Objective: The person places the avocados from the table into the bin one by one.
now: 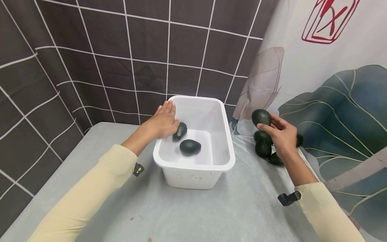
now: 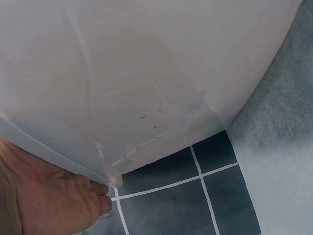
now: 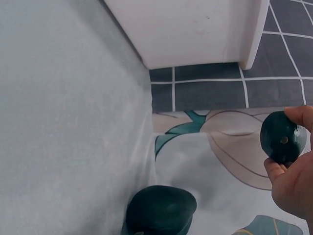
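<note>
Held avocado (image 1: 261, 117) sits right of the white tub (image 1: 188, 176), pinched in the right hand (image 1: 282, 134); long axis foreshortened, can't call it. Left hand (image 1: 163, 122) lies straight-fingered on the tub's left rim, well apart from the right. Avocado: egg-shaped, dark green, slight sheen. Tub: smooth, plastic-looking, rounded corners, tapered walls.

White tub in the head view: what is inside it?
Inside the white tub lie a nearer avocado and a farther avocado toward the left. The left hand covers part of the left edge; whatever is directly beneath it cannot be seen.
</note>
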The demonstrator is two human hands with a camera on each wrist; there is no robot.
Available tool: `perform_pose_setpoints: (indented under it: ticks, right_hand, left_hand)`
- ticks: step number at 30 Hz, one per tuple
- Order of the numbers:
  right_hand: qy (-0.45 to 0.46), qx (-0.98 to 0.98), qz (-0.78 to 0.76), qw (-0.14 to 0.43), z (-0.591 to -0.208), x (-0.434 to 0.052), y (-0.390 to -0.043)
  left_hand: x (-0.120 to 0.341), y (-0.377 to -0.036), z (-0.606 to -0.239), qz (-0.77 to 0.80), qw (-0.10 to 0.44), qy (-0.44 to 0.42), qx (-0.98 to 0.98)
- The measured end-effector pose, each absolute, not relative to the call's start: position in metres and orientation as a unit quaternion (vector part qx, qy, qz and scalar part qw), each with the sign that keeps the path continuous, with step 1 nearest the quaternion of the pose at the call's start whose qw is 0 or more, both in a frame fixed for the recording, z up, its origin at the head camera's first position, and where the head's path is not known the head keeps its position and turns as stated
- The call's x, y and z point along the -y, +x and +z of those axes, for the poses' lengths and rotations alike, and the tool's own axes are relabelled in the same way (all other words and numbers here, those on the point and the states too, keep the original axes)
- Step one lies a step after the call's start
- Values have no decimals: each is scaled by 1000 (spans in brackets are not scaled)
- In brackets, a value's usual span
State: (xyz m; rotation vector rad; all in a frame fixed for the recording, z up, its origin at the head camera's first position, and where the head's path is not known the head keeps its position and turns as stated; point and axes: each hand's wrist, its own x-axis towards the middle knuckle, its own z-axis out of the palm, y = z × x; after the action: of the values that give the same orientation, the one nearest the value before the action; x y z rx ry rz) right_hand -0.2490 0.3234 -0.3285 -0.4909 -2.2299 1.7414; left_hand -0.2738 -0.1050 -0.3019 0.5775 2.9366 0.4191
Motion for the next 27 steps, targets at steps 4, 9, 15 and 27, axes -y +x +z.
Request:
perform_pose_setpoints:
  ticks: [4,9,15,27]
  right_hand:
    - [-152,776,597,135,-328,-319,-251]
    - [-140,788,584,134,-328,-313,-253]
    - [-131,798,572,140,-324,-307,-253]
    - [-100,797,576,153,-318,-293,-255]
  left_hand:
    - [105,-274,-302,139,62,190,-970]
    - [105,-274,-302,138,61,193,-970]
    - [104,-274,-303,141,63,193,-969]
    - [104,-274,-302,138,58,193,-970]
